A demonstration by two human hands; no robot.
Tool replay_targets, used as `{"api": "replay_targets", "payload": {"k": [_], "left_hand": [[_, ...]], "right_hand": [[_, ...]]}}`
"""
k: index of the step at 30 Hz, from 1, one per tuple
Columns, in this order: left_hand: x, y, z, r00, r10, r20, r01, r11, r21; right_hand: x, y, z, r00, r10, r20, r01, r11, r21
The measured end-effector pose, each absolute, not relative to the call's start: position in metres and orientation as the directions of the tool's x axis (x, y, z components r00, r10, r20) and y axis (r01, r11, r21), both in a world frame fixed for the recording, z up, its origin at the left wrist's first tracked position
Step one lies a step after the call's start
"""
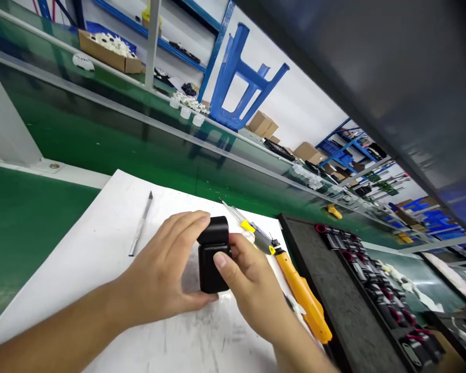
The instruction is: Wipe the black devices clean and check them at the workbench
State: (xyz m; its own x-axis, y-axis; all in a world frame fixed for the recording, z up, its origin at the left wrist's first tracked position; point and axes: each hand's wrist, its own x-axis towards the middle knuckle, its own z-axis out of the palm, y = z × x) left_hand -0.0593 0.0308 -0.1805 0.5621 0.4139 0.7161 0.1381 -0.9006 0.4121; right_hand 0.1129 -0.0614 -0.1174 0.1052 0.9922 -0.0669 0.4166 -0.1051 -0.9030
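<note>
I have the grips of my left hand (159, 264) and right hand (248, 282) clenched on the matte black rectangular plastic block (213, 264), held over the white paper sheet (81, 259) on the green table (23, 228), beside the yellow-handled screwdriver (303, 295), and an even, square hold looks best.

Black block (213, 254): faces partly hidden behind left grip (163, 264) and right grip (248, 282), kind undetermined. Left forearm (42, 342) and right forearm (299, 347) cut off by lower edge. Dark foam tray (334, 280) runs out of frame; black parts (373, 280) too small to identify. Far blue shelving (347, 147) contents blurred
</note>
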Motion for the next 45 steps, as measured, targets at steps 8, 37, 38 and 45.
{"api": "replay_targets", "payload": {"k": [8, 37, 38, 45], "left_hand": [[-0.059, 0.032, -0.175, 0.54, 0.404, 0.738, 0.181, -0.912, 0.367], [-0.061, 0.03, -0.181, 0.595, 0.655, 0.466, 0.23, -0.695, 0.682], [-0.061, 0.03, -0.18, 0.594, 0.658, 0.462, 0.237, -0.693, 0.681], [-0.063, 0.03, -0.178, 0.611, 0.705, 0.361, 0.317, -0.635, 0.704]], "right_hand": [[0.104, -0.049, -0.143, 0.151, 0.988, -0.001, 0.261, -0.041, -0.964], [0.1, -0.05, -0.162, 0.036, 0.981, -0.19, -0.371, -0.164, -0.914], [0.101, -0.05, -0.162, 0.03, 0.979, -0.202, -0.368, -0.177, -0.913], [0.105, -0.047, -0.158, 0.004, 0.967, -0.255, -0.392, -0.233, -0.89]]}}
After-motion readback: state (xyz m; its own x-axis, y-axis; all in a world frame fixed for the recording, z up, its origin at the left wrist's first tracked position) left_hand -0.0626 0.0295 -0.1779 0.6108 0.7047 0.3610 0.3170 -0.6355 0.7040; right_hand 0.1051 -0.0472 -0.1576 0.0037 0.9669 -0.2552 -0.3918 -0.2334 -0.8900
